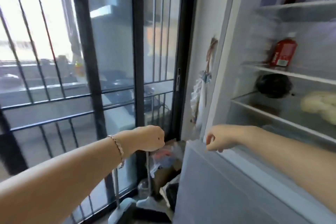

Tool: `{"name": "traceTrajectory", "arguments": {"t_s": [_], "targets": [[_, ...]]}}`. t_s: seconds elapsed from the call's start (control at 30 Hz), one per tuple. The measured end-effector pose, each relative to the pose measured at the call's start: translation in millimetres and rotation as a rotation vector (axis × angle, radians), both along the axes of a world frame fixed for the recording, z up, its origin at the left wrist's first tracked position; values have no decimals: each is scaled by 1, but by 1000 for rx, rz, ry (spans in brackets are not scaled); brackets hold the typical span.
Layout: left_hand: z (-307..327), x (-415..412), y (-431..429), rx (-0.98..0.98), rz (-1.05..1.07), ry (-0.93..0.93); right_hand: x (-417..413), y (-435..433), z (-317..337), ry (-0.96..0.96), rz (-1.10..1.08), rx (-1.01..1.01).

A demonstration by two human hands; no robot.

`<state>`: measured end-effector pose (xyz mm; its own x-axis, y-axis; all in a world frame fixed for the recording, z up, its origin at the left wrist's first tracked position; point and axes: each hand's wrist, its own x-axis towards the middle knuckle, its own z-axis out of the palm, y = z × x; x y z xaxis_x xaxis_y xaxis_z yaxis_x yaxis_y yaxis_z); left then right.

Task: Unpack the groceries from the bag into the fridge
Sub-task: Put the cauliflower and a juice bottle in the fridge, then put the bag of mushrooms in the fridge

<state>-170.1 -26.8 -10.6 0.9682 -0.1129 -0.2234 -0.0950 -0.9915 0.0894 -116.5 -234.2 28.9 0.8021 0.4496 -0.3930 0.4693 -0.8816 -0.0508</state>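
Both hands sit low in the frame: my left hand is fisted around nothing I can see, my right hand loosely curled and empty beside the open fridge, presumably reaching for the bag at lower centre.

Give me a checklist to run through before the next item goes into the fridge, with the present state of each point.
1. Fridge open: ok, its shelves show.
2. Free room on a shelf: ok, the middle shelf is bare to the left of the red bottle.
3. Left hand holding an item: cannot tell, it is closed in a fist, with nothing seen in it.
4. Right hand holding an item: not ok, its fingers are loosely curled with nothing in them.
5. Grocery bag within reach: cannot tell, only blurred plastic shows low beside the fridge.
6. Sharp view: not ok, the picture is smeared.
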Motion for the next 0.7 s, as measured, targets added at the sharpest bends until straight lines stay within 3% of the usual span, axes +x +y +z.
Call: {"name": "traceTrajectory", "arguments": {"t_s": [0.07,0.13,0.2,0.3,0.47,0.7], "targets": [[-16,-67,43,118,175,135,-31,47,-22,73,129,-50],[-23,-139,83,7,346,159,-72,98,-42,115,272,-106],[-42,-213,120,66,513,156,-121,150,-60,115,444,-158],[-61,-335,155,-9,787,208,-215,225,-76,102,731,-191],[-78,-555,178,-79,1183,283,-416,323,-93,33,1175,-148],[-98,-896,113,-253,1723,212,-752,374,-113,133,1676,-247]]}}
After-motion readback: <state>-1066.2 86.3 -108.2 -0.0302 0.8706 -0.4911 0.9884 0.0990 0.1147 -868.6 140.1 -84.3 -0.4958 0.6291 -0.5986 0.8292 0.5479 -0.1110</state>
